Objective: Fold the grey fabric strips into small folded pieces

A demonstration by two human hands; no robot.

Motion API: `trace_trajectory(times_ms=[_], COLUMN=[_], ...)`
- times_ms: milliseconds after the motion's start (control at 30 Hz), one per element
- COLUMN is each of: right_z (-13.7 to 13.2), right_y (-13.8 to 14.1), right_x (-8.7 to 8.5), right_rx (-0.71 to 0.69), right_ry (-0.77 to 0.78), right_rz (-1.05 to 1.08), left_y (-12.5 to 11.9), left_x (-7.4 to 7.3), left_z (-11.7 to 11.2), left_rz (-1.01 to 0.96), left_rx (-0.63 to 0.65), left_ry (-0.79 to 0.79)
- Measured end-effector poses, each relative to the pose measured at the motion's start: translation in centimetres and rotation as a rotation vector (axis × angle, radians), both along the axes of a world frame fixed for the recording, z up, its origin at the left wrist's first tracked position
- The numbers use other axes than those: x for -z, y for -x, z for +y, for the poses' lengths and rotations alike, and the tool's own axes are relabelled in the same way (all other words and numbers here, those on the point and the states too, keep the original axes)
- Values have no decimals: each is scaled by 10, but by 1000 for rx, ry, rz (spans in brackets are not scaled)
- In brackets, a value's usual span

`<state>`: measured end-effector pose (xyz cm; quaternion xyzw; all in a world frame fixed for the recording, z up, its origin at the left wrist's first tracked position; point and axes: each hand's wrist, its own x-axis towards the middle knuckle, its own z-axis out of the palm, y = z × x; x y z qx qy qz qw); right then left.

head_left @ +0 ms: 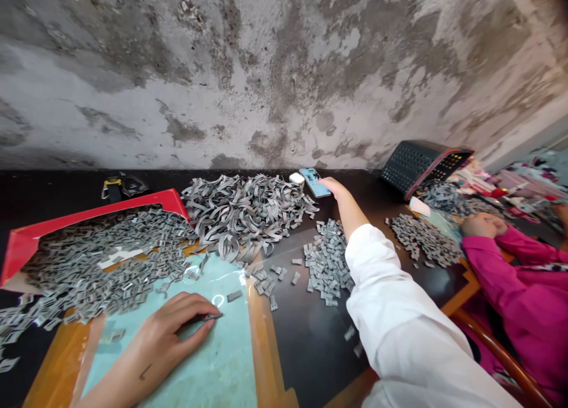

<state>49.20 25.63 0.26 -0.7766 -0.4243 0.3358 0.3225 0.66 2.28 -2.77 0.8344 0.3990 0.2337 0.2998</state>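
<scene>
Grey piece (213, 317) between left fingers (190, 308)

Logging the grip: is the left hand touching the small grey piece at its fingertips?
Touching: the head view shows the left hand pinching the small grey piece between its thumb and forefinger.

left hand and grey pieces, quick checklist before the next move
Left hand holding the small grey piece: ok, pinched between thumb and fingers.
Loose piece on the pale blue mat: not ok, lying apart from the piles.
Heap of grey pieces in the red tray: not ok, spilling over the edge.
Right hand on the phone: cannot tell whether it touches.
Co-worker's pink sleeve away from both hands: ok.
</scene>
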Motion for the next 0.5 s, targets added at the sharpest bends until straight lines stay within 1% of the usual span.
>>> trace_trajectory(times_ms=[133, 267, 500], right_z=[2, 4, -5], right_y=[0, -3, -28], right_x=[2, 7, 10], right_rx=[-13, -8, -20], right_ry=[30, 23, -40], right_rz=[18, 28, 60], left_y=[0, 0, -2], left_x=[0, -1, -1], left_z=[0, 0, 0], left_rz=[1, -6, -26], left_rx=[6, 5, -6], left_ry=[-13, -9, -15])
